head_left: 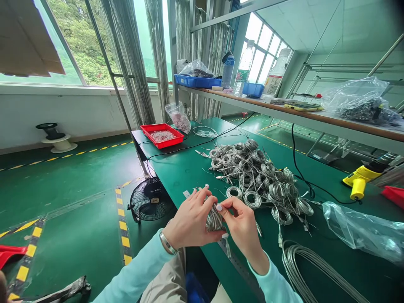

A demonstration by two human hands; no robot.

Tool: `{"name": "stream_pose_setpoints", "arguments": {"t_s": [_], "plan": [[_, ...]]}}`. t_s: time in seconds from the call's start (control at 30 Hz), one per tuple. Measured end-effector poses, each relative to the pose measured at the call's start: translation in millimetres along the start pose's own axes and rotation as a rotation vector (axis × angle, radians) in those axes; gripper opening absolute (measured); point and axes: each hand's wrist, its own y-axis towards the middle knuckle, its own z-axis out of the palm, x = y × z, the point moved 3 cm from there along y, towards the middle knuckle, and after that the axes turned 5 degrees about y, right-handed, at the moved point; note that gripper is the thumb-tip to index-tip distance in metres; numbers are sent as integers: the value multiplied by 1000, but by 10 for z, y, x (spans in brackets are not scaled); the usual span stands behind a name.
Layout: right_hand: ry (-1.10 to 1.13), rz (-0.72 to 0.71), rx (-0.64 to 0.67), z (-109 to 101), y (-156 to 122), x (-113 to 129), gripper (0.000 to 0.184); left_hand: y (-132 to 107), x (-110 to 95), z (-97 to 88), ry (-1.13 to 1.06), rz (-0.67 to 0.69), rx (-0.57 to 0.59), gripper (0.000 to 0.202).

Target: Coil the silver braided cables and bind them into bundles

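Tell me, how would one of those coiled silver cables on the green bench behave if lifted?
A coiled silver cable looks springy rather than floppy, since its loops hold round shapes on the green bench. If the braid is metal, it probably feels heavy for its size. Lifting one may snag neighbours, because the coils lie heaped and overlapping.

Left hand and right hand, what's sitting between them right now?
In the head view, a small coil of braided metal cable lies between the left hand and the right hand, held by both.

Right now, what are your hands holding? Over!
Left hand, right hand pinching a small coiled braided cable. More coils piled beside. Metal ruler underneath.
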Motion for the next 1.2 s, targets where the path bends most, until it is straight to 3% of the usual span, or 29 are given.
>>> {"name": "stream_pose_setpoints", "arguments": {"t_s": [0.13,0.4,0.6,0.7,0.77,0.83,0.9,0.93,1.0,1.07,1.13,1.2], "plan": [[85,47,-11,-5,-19,8,20,33,-73,-25,115,-46,48,51],[6,-82,-35,17,-97,112,20,-16,-134,-42,5,-160,7,27],[-61,-296,-125,-60,-131,245,14,-159,-163,-123,-24,-18,-276,70],[-65,-295,-142,-122,-128,231,12,-296,-123,-117,-384,-140,-244,73],[-64,-287,-123,-153,-122,211,12,-375,-109,-107,-498,-251,-250,72],[-67,-302,-79,-164,-122,207,11,-419,-131,-159,-342,-298,-380,74],[-87,-345,-5,-149,-135,232,11,-398,-209,-240,-94,-205,-457,84],[-100,-378,37,-135,-149,256,12,-360,-250,-270,-16,-124,-422,90],[-113,-442,104,-109,-190,316,14,-255,-300,-299,-7,43,-236,94],[-99,-481,126,-101,-234,376,15,-155,-300,-305,-121,149,-32,82],[-61,-505,114,-113,-270,424,14,-81,-279,-314,-211,198,46,59],[-27,-542,96,-137,-292,462,14,-40,-275,-316,-234,220,47,46]]}}
